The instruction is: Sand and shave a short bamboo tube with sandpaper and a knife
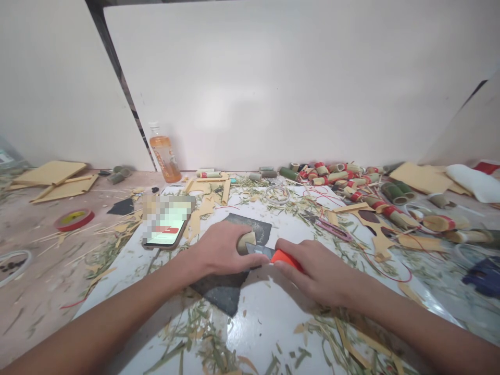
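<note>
My left hand [224, 247] is closed round a short bamboo tube [247, 242], its pale cut end showing between thumb and fingers. In my right hand [312, 268] is a knife with an orange handle [286, 259]. Its grey blade [258, 251] lies against or just beside the tube, close to my left thumb; exact contact cannot be made out. Beneath my left hand lies dark sandpaper [221, 294] on a white board [250, 333] strewn with green bamboo shavings.
A phone [166, 232] and a drink bottle [166, 156] are at the left. Red tape [74, 220] lies farther left. Several bamboo pieces wrapped in red [398, 216] are heaped at the right, near a pink cutter [334, 229]. A white panel [297, 83] stands behind.
</note>
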The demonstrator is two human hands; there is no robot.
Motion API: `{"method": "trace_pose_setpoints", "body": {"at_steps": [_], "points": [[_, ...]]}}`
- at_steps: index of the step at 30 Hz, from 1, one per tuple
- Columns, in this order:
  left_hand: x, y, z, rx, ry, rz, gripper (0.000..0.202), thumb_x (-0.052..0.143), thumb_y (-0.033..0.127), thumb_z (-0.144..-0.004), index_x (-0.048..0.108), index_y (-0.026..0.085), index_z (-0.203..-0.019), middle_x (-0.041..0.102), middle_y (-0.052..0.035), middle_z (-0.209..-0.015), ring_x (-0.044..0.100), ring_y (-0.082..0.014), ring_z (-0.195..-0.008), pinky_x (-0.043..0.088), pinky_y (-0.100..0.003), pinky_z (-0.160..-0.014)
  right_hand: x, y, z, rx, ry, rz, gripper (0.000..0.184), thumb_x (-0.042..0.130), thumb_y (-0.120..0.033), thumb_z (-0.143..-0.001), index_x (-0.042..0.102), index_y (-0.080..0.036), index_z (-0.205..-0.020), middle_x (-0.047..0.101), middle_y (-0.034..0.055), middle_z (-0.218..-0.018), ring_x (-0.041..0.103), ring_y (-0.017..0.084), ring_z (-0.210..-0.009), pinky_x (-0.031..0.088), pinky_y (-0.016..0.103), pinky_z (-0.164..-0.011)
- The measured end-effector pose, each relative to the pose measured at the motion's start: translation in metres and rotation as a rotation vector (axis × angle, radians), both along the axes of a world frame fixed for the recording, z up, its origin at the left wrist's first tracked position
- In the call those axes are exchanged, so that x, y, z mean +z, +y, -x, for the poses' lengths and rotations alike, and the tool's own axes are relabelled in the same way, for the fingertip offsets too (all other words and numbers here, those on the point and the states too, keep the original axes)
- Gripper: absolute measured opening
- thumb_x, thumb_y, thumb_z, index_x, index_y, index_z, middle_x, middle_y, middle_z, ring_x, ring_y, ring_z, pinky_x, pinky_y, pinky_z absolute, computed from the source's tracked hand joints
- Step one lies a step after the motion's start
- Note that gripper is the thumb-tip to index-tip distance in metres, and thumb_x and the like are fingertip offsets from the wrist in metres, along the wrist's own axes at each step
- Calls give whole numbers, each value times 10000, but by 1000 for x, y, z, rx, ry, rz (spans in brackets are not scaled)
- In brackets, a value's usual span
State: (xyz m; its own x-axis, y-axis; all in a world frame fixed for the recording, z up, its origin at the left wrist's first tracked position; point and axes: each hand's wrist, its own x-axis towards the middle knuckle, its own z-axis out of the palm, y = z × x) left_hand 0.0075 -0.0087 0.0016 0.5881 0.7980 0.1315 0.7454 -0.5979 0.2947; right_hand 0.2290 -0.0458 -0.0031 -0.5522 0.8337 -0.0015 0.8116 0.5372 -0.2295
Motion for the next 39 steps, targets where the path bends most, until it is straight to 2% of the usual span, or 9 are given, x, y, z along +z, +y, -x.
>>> {"method": "trace_pose_setpoints", "body": {"at_steps": [10, 23, 32, 39], "points": [[0, 0, -3, 77, 76, -61, 542, 460, 738, -763, 532, 206, -691, 560, 4, -579, 459, -165, -545, 219, -274, -515, 1, -1, -1, -22, -17, -14, 428, 220, -515, -978, 489, -202, -864, 553, 29, -643, 480, 195, -586, 222, 279, -544], [1, -2, -7, 111, 23, -77, 559, 446, 734, -776, 454, 195, -630, 531, 11, -547, 417, -143, -508, 209, -270, -499, 0, 1, -5, -35, -28, -79, 363, 254, -476, -984, 467, -212, -857, 534, 10, -618, 475, 189, -566, 189, 274, -529], [0, -1, -5, 57, 97, -47, 603, 418, 787, -745, 449, 199, -612, 507, 1, -528, 428, -161, -512, 210, -284, -501, 1, 0, -8, 17, -40, -62, 391, 253, -498, -987, 482, -215, -843, 575, 24, -647, 484, 188, -568, 195, 282, -526], [0, -2, -9, 115, 62, -80, 593, 425, 770, -754, 410, 198, -597, 507, 8, -531, 435, -155, -511, 211, -281, -498, -2, 1, -8, -6, -57, -95, 385, 246, -497, -986, 472, -213, -855, 576, 23, -637, 495, 194, -564, 188, 281, -524]]}}
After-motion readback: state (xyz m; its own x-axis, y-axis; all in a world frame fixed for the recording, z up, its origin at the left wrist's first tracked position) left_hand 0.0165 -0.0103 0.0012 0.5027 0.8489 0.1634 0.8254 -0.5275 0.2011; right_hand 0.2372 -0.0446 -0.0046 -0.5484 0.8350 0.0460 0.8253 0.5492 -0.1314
